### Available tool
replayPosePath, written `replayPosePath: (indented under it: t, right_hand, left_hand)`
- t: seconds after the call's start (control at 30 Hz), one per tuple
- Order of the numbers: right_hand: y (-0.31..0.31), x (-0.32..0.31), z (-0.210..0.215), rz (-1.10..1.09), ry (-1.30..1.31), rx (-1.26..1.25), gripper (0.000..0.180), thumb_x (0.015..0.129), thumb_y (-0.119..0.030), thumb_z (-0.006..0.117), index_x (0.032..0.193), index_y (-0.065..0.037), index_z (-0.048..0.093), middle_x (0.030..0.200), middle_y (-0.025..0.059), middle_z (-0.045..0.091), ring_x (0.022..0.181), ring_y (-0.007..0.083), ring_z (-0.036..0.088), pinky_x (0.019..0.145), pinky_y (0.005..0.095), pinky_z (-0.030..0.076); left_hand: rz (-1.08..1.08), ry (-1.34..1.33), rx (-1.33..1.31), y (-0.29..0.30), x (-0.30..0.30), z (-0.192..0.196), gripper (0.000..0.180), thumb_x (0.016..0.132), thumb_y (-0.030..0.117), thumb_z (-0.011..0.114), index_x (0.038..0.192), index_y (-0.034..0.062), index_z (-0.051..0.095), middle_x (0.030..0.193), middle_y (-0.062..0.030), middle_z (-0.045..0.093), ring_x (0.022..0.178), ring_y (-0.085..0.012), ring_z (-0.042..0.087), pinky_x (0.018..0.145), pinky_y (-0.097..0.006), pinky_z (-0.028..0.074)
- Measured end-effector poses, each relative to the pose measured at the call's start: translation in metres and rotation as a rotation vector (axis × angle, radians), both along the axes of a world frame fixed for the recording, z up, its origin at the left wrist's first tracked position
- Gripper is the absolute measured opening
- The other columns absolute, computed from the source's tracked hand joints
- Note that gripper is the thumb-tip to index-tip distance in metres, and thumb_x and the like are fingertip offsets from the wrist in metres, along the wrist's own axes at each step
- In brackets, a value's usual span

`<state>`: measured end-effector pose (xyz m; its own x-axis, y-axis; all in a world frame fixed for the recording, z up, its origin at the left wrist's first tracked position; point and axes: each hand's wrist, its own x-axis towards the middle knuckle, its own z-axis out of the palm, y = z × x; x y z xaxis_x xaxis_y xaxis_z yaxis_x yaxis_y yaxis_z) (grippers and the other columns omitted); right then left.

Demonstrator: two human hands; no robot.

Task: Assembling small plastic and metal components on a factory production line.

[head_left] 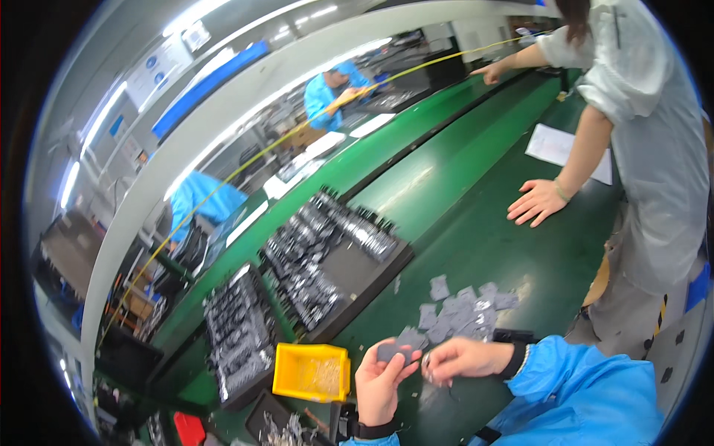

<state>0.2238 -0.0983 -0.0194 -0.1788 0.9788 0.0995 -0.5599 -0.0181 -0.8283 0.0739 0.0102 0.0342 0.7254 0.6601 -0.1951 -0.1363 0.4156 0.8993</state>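
My left hand [376, 394] is closed on a thin dark grey square pad [387, 351], held up between thumb and fingers. Close to its right, my right hand [470, 359] has its fingertips pinched together; whatever is in them is too small to make out. Just beyond both hands lies a loose pile of similar grey pads [462, 315] on the green table, some overlapping. Left of my left hand stands a yellow bin [282, 369] with many small pale pieces inside.
Two black trays of shiny, dark wrapped parts, one tray [372, 286] larger, stand at left. A dark tray [256, 420] of metal pieces and a red object [190, 429] lie lower left. A standing person's hand [539, 201] rests on the table near white paper [549, 141]. Others work beyond.
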Motion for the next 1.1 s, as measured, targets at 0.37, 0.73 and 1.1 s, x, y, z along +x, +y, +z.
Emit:
replayPosePath:
  t: [0.37, 0.73, 1.1]
  right_hand:
    - [0.04, -0.027, 0.054, -0.128, -0.12, -0.1, 0.009, 0.086, -0.011, 0.059, 0.087, -0.002, 0.058, 0.087, 0.0037, 0.059, 0.073, 0.0108, 0.057, 0.064, 0.023, 0.046]
    - [0.058, -0.05, 0.05, -0.115, -0.05, -0.078, 0.012, 0.088, -0.012, 0.057, 0.093, -0.001, 0.058, 0.083, 0.006, 0.062, 0.075, 0.0117, 0.058, 0.07, 0.0261, 0.047]
    - [0.053, -0.042, 0.03, -0.017, -0.057, -0.106, 0.013, 0.089, -0.012, 0.055, 0.092, 0.0, 0.058, 0.088, 0.0064, 0.061, 0.074, 0.0134, 0.058, 0.069, 0.027, 0.046]
  left_hand:
    - [0.072, 0.026, 0.035, 0.001, -0.058, -0.006, 0.028, 0.09, 0.004, 0.048, 0.117, -0.0018, 0.044, 0.107, -0.0155, 0.059, 0.097, -0.0264, 0.061, 0.076, -0.034, 0.054]
    - [0.167, 0.152, 0.718, -0.005, -0.068, -0.044, 0.032, 0.087, 0.002, 0.053, 0.119, -0.0017, 0.052, 0.109, -0.0107, 0.057, 0.101, -0.0192, 0.054, 0.089, -0.027, 0.04]
    - [0.089, 0.043, 0.718, -0.006, -0.068, -0.041, 0.028, 0.089, 0.001, 0.048, 0.116, -0.0004, 0.054, 0.116, -0.0097, 0.052, 0.1, -0.0174, 0.054, 0.087, -0.025, 0.04]
